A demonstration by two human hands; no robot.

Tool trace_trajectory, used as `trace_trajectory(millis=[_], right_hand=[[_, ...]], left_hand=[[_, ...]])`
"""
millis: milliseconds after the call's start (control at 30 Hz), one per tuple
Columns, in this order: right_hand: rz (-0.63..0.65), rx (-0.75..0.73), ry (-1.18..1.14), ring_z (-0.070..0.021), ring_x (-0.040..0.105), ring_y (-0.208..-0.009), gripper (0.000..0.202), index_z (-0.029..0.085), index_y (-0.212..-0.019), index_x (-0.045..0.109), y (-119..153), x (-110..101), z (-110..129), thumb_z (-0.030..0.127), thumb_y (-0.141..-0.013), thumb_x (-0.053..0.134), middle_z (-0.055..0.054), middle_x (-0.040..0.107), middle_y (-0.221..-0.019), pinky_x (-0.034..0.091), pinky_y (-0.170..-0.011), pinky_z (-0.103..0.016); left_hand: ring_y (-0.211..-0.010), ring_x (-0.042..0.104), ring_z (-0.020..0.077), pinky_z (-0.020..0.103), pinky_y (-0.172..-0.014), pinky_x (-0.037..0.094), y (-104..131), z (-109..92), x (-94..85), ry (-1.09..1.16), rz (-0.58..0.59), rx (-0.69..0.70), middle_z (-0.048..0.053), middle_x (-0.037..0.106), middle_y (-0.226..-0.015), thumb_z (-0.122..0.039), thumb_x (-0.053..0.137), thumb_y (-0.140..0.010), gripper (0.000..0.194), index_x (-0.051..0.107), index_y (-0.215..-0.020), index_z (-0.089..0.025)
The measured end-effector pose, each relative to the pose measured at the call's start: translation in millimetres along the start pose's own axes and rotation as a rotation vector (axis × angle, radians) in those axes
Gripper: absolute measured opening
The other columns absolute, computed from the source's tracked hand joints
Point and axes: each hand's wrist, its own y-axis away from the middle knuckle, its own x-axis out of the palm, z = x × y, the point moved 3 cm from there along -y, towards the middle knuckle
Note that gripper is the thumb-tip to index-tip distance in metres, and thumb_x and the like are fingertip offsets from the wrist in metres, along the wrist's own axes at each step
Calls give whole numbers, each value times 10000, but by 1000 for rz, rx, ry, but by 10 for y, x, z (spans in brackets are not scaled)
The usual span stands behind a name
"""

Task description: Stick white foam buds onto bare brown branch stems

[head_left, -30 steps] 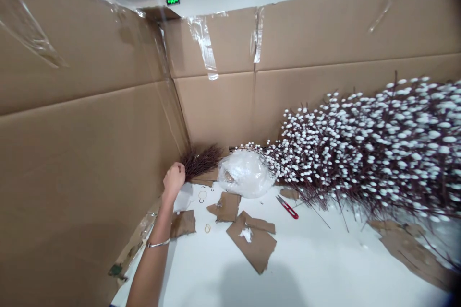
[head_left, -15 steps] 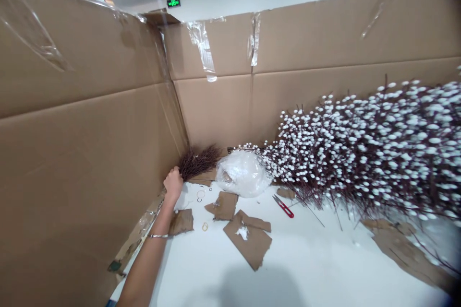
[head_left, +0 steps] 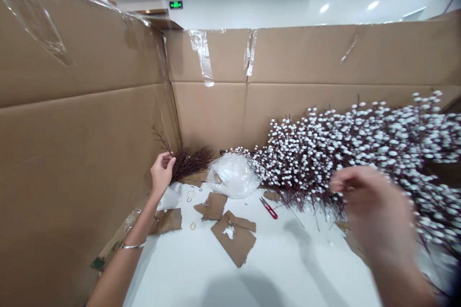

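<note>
At the left, my left hand (head_left: 162, 172) pinches a thin dark-brown bare twig (head_left: 161, 137) that sticks up against the cardboard wall. Just beside that hand lies a bundle of similar brown twigs (head_left: 191, 162) in the corner. My right hand (head_left: 376, 208) is raised at the right, smeared by motion, its fingers seeming curled; whether it holds anything cannot be made out. Behind it spreads a large pile of brown branches with white buds (head_left: 309, 146), partly hidden by the hand.
A clear plastic bag (head_left: 234, 175) lies between the two piles. Red-handled thread snips (head_left: 269, 208), torn cardboard pieces (head_left: 237, 247) and small rubber bands (head_left: 193, 226) lie on the white table (head_left: 281, 259). Tall cardboard walls (head_left: 212, 115) stand at the left and back.
My left hand has lifted slightly and moved left, with a single twig now showing above its fingers. My right hand has come into view at the right. The view has shifted somewhat.
</note>
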Motion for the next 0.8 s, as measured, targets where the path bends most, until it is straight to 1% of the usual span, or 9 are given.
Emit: trace_trajectory(millis=[67,133,267,333,400,467,567,667,800], right_hand=[[105,195,-91,-147,583,-654,241,189,-775,671,142,339,-153,365,-909,574,-46,656,-749,481,-605,-280],[250,386,-172,-150,558,-639,194,192,-832,680,328,731,-284,368,-866,607,-34,655,-738,460,-602,-281],[459,452,-169,-139,514,-652,324,191,-1055,669,574,1323,-313,418,-828,626,-12,612,-783,424,-604,-264],[538,448,-133,-132,495,-660,424,192,-1140,642,616,1499,-289,444,-800,672,13,576,-750,407,-621,-257],[569,473,-142,-121,466,-612,398,175,-1090,651,632,1610,-289,452,-805,669,34,539,-674,376,-590,-249],[582,495,-206,-115,462,-590,292,163,-887,661,641,1679,-313,444,-810,656,35,527,-632,366,-573,-245],[525,524,-319,-104,440,-557,318,179,-668,555,649,1712,-395,449,-797,661,44,498,-581,350,-554,-239],[423,544,-374,-92,385,-516,345,196,-652,507,651,1691,-509,465,-792,670,62,455,-542,299,-514,-234],[371,570,-398,-83,326,-481,358,203,-662,496,660,1690,-631,482,-792,679,70,430,-524,240,-476,-232]], left_hand=[[-806,671,190,327,-726,557,137,-231,68,130,101,0,98,664,-1033,-441,552,-861,365,572,-1095,-162],[-678,655,157,298,-625,551,373,-479,170,236,252,-8,89,677,-1037,-482,637,-800,359,617,-967,-165],[-684,628,151,277,-643,527,996,-904,418,526,723,-161,45,676,-870,-423,732,-764,331,660,-952,-160],[-695,615,155,274,-662,512,1243,-1033,501,567,869,-204,25,655,-795,-397,752,-754,312,669,-929,-152],[-717,610,160,277,-690,501,1398,-1098,560,556,952,-199,26,653,-782,-386,751,-762,284,677,-887,-142],[-748,612,166,281,-724,494,1475,-1110,601,544,992,-182,36,662,-802,-382,742,-776,275,684,-883,-135],[-827,627,177,285,-782,494,1499,-1068,624,591,950,-185,41,673,-877,-364,750,-777,332,668,-1019,-152],[-901,638,185,290,-830,490,1519,-998,624,622,932,-218,44,685,-938,-369,727,-805,401,626,-1143,-178],[-783,631,167,280,-795,478,1587,-940,606,519,1050,-197,44,702,-804,-420,622,-881,281,699,-883,-149]])
